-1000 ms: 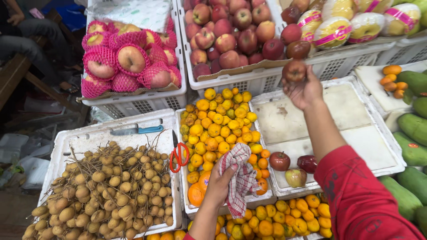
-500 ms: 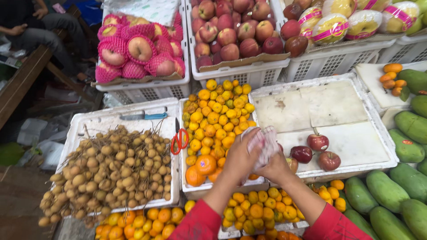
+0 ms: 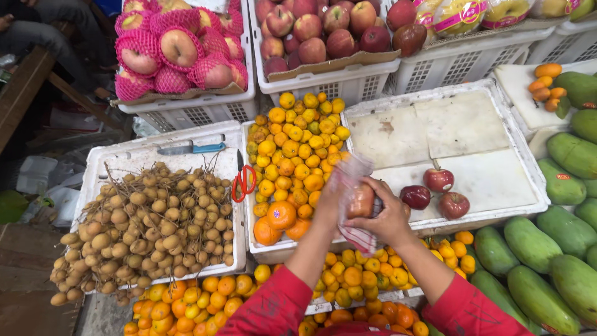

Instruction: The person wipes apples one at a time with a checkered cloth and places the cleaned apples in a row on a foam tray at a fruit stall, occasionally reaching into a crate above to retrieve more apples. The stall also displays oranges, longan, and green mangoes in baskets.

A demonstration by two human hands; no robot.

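Wiping an apple [image 3: 361,200] with a checked cloth [image 3: 349,180], both hands meeting over the front rim of the white tray [image 3: 472,134]. My right hand [image 3: 387,214] is cupped around the apple from the side and below, fingers curled tight on it. My left hand [image 3: 329,202] presses the cloth against the fruit's near side, pinching the fabric.

Apple looks firm, smooth-skinned, likely a bit slick, moderately heavy for one palm; best gripped around its widest part, since it probably bruises if squeezed or dropped. Cloth is soft, light, limp, bunches anywhere I grab it.

Three more red apples [image 3: 438,179] sit on the tray just right of my hands. Small oranges [image 3: 292,146] fill the crate to the left, with red-handled scissors [image 3: 244,182] at its edge.

Hard to tell: cloth covers most of the apple, so its stem end and colour are mostly hidden. Left fingertips are buried in the fabric. Green mangoes [image 3: 547,249] are cut off at right.
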